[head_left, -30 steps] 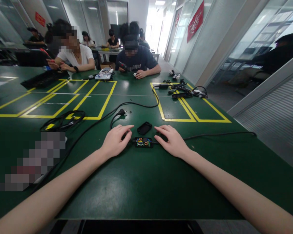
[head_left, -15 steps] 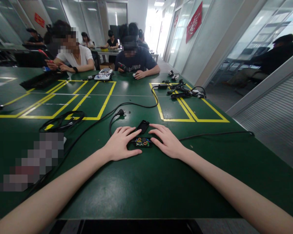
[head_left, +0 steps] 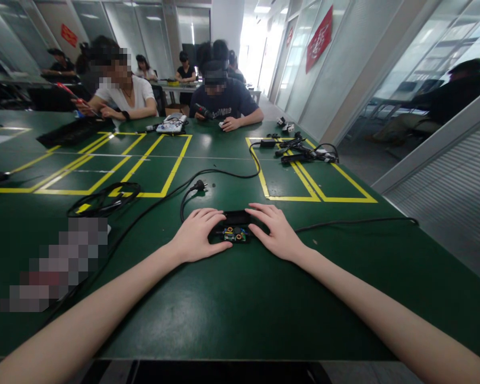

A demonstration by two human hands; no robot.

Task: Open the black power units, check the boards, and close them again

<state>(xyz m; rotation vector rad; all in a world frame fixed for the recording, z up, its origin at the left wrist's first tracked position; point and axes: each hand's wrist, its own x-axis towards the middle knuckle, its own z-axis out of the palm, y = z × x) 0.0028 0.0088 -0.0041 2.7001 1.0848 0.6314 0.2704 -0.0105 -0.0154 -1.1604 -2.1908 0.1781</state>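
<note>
An opened black power adapter lies on the green table, its circuit board (head_left: 235, 233) with copper coils facing up in the lower shell. Just beyond the board is the adapter's black cover (head_left: 237, 217), lined up lengthwise with it. My left hand (head_left: 198, 234) has its fingertips at the cover's left end, with the thumb stretched near the board's front left. At the right end, the fingers of my right hand (head_left: 275, 229) touch the cover, so it is held between both hands. The undersides of my fingers are hidden.
A cord with a black plug (head_left: 200, 185) lies beyond my left hand. Another cable (head_left: 356, 220) runs right. Coiled black cable (head_left: 104, 200) and a pixelated object (head_left: 64, 266) are at left. Tangled adapters (head_left: 304, 150) lie far right. Two people (head_left: 124, 96) sit across the table.
The black cover has turned from a slanted position to lie straight along the board, and has come nearer to it. My fingers have closed in on its two ends.
</note>
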